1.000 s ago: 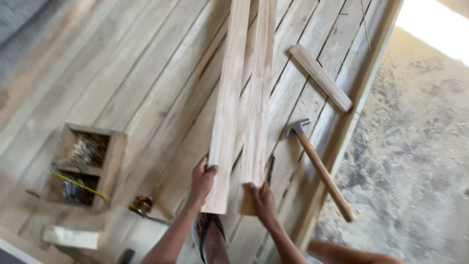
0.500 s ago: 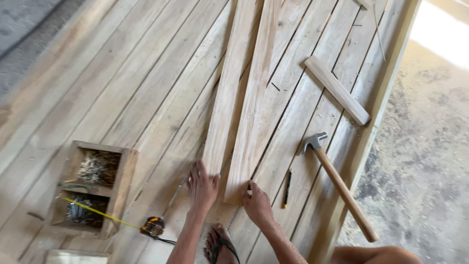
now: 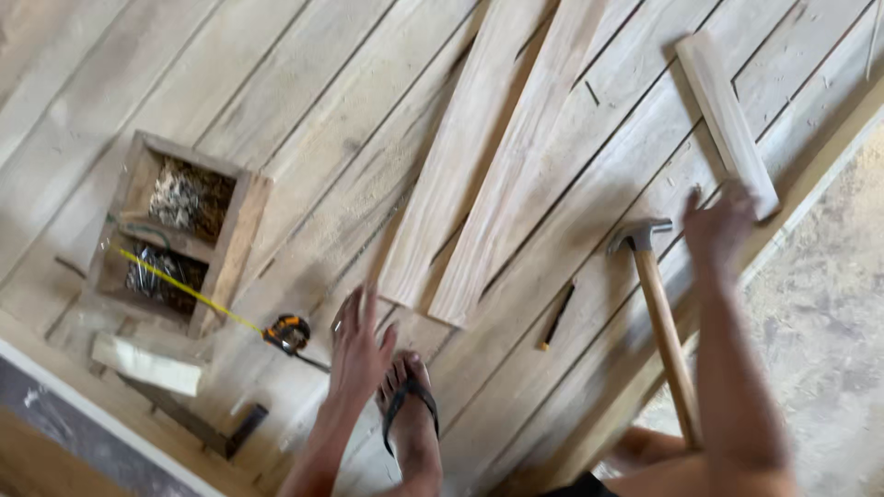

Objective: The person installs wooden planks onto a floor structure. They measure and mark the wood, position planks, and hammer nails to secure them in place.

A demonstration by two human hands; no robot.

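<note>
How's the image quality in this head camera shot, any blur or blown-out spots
Head view: both hands are motion-blurred, the right hand smeared near the short wood block, the left hand soft over the two loose planks' ends. The hammer and tape measure are fairly sharp. Daylight is even, with no hard shadows; the sandy ground at right looks pale but not clipped.

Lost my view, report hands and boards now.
Left hand open, off the two loose boards. Right hand open beside short wood block, above hammer. Nothing blocking.
</note>
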